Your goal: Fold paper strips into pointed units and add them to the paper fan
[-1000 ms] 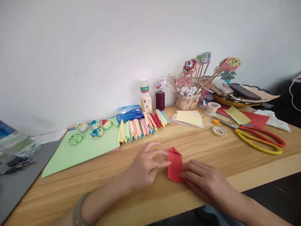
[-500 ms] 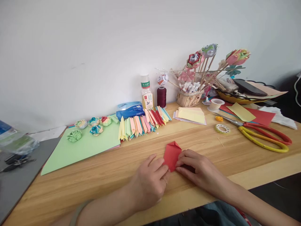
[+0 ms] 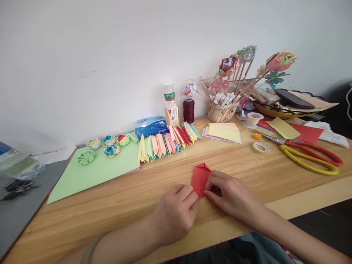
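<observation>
A red sheet of paper (image 3: 199,179) lies on the wooden table with its far corners folded inward. My left hand (image 3: 178,209) is closed at its near left edge, fingertips on the paper. At the near right edge, my right hand (image 3: 224,189) pinches the paper between thumb and fingers. Its near end is partly hidden by the fingers of both hands. Beyond the hands stands a row of folded paper strips (image 3: 158,146) in several colours. A stack of pale paper slips (image 3: 224,132) lies to the right of that row.
Large red-and-yellow-handled scissors (image 3: 310,156) lie at the right, beside a tape roll (image 3: 260,147). Paper flowers (image 3: 112,151) rest on green sheets (image 3: 96,178) at the left. Along the wall stand a bottle (image 3: 172,110), a dark thread spool (image 3: 188,112) and a flower basket (image 3: 222,113).
My left fingers have curled in more tightly at the paper's near left edge. My right thumb and fingers have shifted slightly inward over the red paper. The camera view has moved a little.
</observation>
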`<state>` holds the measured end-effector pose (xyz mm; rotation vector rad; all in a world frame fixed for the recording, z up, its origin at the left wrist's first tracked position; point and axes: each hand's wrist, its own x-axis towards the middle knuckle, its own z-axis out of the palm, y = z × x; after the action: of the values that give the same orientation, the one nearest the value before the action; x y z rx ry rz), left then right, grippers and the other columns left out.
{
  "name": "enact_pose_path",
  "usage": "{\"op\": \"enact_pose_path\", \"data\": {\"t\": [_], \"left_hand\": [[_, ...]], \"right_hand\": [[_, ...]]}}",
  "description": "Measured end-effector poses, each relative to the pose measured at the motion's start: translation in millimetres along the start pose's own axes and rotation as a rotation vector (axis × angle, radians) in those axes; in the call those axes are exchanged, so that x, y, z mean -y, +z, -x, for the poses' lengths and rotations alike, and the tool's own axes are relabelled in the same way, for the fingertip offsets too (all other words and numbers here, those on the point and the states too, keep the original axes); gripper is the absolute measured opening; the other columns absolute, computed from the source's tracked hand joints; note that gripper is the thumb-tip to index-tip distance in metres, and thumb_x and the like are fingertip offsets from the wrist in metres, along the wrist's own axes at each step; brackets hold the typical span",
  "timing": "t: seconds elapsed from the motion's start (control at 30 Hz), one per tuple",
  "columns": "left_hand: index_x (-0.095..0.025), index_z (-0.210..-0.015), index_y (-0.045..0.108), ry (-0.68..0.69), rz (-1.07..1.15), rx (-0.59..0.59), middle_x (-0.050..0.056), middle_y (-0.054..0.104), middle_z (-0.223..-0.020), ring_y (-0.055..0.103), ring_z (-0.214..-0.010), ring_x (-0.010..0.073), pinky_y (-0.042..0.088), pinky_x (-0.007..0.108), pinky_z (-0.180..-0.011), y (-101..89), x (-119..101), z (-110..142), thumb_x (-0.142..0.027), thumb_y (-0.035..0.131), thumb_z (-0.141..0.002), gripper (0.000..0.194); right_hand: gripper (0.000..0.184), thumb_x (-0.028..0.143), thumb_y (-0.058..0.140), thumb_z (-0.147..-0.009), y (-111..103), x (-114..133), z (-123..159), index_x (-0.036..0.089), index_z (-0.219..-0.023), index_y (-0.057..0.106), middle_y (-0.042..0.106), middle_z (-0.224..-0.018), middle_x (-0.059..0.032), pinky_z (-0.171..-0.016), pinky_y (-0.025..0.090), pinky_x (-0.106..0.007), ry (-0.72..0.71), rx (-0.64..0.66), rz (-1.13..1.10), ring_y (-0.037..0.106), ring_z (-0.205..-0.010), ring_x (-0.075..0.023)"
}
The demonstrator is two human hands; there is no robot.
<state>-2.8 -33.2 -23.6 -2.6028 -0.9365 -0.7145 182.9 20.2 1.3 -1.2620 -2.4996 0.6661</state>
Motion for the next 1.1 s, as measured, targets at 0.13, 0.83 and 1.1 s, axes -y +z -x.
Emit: {"op": "enact_pose_path", "data": {"t": [0.13,0.83,1.1], "left_hand": [[-0.013,-0.061,0.054,0.016,-0.001,0.026,0.005,0.051,-0.07,0.049,-0.069,0.0171,0.04,0.029,-0.057,-0.8,0.3,0.7,-0.001,0.04,-0.084,0.029],[-0.01,-0.094,0.059,0.004,-0.012,0.147,0.004,0.052,-0.072,0.05,-0.069,0.0165,0.039,0.026,-0.051,-11.3,0.7,-5.0,-0.012,0.038,-0.094,0.021],[-0.01,-0.089,0.06,0.009,-0.103,0.166,0.006,0.056,-0.077,0.052,-0.072,0.0184,0.043,0.029,-0.057,-9.1,10.9,-3.9,-0.01,0.042,-0.091,0.018]], "right_hand": [[0.013,0.018,0.054,-0.08,-5.3,2.1,-2.5,0.019,-0.067,0.054,0.058,-0.078,-0.0012,-0.059,0.034,-0.025,0.033,0.053,0.045,0.053,-0.068,-0.0151],[0.012,0.01,0.048,-0.084,-6.8,-16.3,-2.1,0.019,-0.079,0.053,0.058,-0.079,-0.0005,-0.06,0.039,-0.024,-0.165,0.04,-0.041,0.054,-0.068,-0.0138],[0.026,0.018,0.042,-0.091,-12.3,-21.7,16.5,0.019,-0.106,0.063,0.061,-0.098,-0.0099,-0.082,0.045,-0.038,-0.482,-0.088,0.134,0.055,-0.094,-0.0221]]}}
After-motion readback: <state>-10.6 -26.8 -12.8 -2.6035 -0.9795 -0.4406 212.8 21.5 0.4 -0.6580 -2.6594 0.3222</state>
